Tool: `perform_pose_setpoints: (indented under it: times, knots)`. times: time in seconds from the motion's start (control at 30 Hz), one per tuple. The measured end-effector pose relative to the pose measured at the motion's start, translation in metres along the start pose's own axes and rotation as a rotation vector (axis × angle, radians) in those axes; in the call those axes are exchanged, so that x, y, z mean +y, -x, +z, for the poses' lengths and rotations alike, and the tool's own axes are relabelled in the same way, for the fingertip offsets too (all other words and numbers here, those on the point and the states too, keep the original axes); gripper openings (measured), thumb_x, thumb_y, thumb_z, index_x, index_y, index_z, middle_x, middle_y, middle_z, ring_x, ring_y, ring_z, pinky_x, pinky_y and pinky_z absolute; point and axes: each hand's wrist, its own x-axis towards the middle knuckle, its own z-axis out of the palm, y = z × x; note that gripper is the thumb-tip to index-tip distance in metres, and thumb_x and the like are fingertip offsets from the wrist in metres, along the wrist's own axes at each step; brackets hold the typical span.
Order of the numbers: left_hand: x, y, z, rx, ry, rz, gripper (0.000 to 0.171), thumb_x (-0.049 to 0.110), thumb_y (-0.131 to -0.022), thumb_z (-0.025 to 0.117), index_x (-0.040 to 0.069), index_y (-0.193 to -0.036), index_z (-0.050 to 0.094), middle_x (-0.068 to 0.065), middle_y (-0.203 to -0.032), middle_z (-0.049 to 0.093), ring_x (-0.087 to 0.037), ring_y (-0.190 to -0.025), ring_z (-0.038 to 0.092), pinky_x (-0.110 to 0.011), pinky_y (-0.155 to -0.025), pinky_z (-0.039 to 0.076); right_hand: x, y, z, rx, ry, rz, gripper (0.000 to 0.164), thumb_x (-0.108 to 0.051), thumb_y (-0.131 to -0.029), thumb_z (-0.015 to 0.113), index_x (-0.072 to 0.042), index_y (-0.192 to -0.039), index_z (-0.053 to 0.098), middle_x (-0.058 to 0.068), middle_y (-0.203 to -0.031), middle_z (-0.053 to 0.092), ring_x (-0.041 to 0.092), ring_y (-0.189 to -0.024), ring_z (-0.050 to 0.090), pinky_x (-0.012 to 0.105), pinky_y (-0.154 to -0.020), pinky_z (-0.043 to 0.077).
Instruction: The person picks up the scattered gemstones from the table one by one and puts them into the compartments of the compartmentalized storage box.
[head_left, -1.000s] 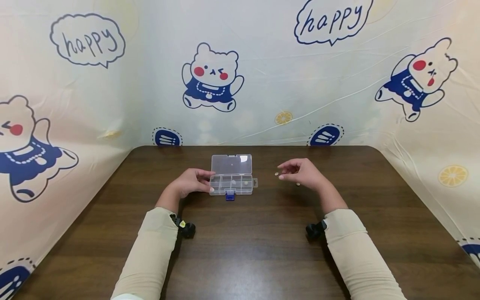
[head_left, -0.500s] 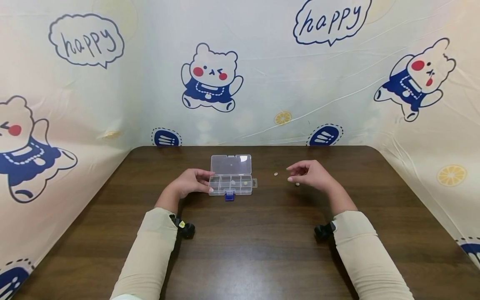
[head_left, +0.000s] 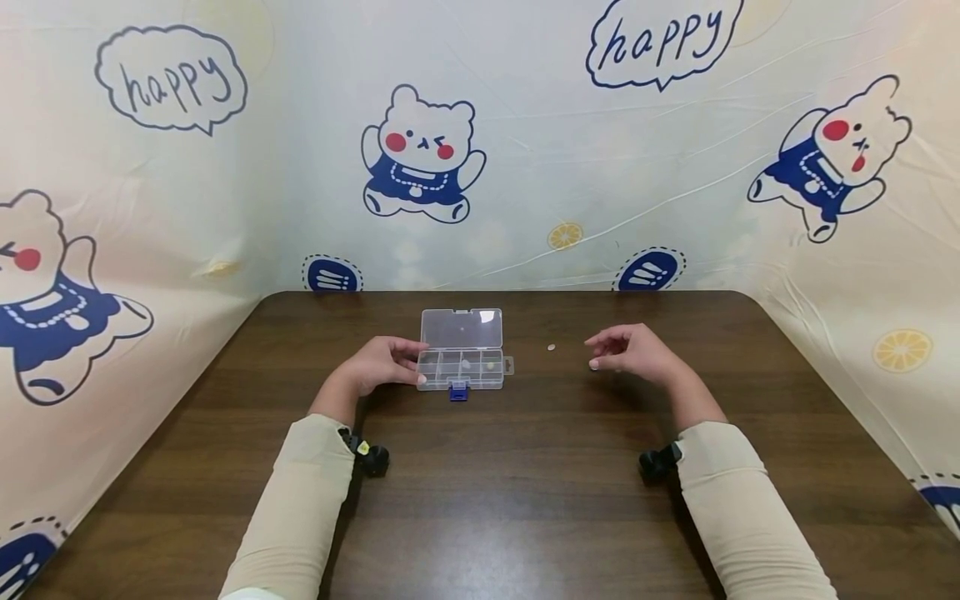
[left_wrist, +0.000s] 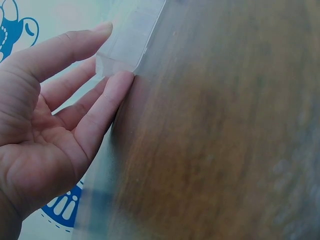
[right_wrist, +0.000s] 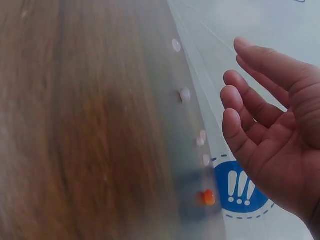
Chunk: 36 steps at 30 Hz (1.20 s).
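Note:
A clear plastic compartment box [head_left: 461,371] with a blue latch [head_left: 458,392] stands with its lid [head_left: 461,328] raised at the back. Small pale pieces [head_left: 491,366] lie in its compartments. My left hand [head_left: 378,364] holds the box's left end, thumb at the front corner and fingers behind; in the left wrist view the fingertips meet the box end [left_wrist: 132,32]. To the right of the box, my right hand [head_left: 630,354] hovers with loosely bent fingers and nothing between them. Several pale pebble-like pieces [right_wrist: 185,95] and an orange one [right_wrist: 209,197] lie by it in the right wrist view.
A single pale piece [head_left: 551,347] lies on the dark wooden table [head_left: 480,483] between the box and my right hand. Another sits mostly hidden by the right thumb. A printed cloth [head_left: 525,167] hangs behind the table's far edge.
My right hand has drawn away to the right from the pale piece nearest the box, which stays on the table. The left hand and box hold still.

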Motion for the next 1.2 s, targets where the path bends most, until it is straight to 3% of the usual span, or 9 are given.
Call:
perform_pose_setpoints:
  times: [0.23, 0.73, 1.2]
  knots:
    - [-0.001, 0.000, 0.000, 0.000, -0.007, 0.007, 0.065, 0.004, -0.073, 0.085, 0.005, -0.133, 0.060, -0.018, -0.119, 0.061, -0.025, -0.096, 0.063, -0.033, -0.085, 0.054, 0.011, -0.001, -0.002, -0.039, -0.036, 0.042, 0.038, -0.010, -0.084, 0.078, 0.006, -0.117, 0.066, 0.015, -0.098, 0.070, 0.023, -0.077, 0.063, 0.037, -0.072, 0.057]
    - [-0.003, -0.001, 0.000, -0.004, 0.008, 0.001, 0.065, 0.002, -0.073, 0.084, 0.004, -0.133, 0.060, -0.018, -0.119, 0.062, -0.025, -0.095, 0.063, -0.033, -0.085, 0.054, 0.023, -0.005, 0.002, -0.041, 0.067, 0.063, 0.029, -0.008, -0.082, 0.079, 0.003, -0.108, 0.071, 0.011, -0.095, 0.071, 0.019, -0.085, 0.061, 0.026, -0.072, 0.052]
    - [0.000, 0.001, -0.001, -0.004, 0.005, -0.004, 0.065, 0.003, -0.073, 0.085, 0.005, -0.133, 0.060, -0.018, -0.121, 0.061, -0.025, -0.097, 0.063, -0.033, -0.085, 0.054, 0.025, -0.015, 0.003, -0.060, 0.132, 0.103, 0.019, -0.008, -0.081, 0.079, 0.000, -0.098, 0.076, 0.003, -0.079, 0.068, 0.014, -0.069, 0.057, 0.030, -0.063, 0.051]
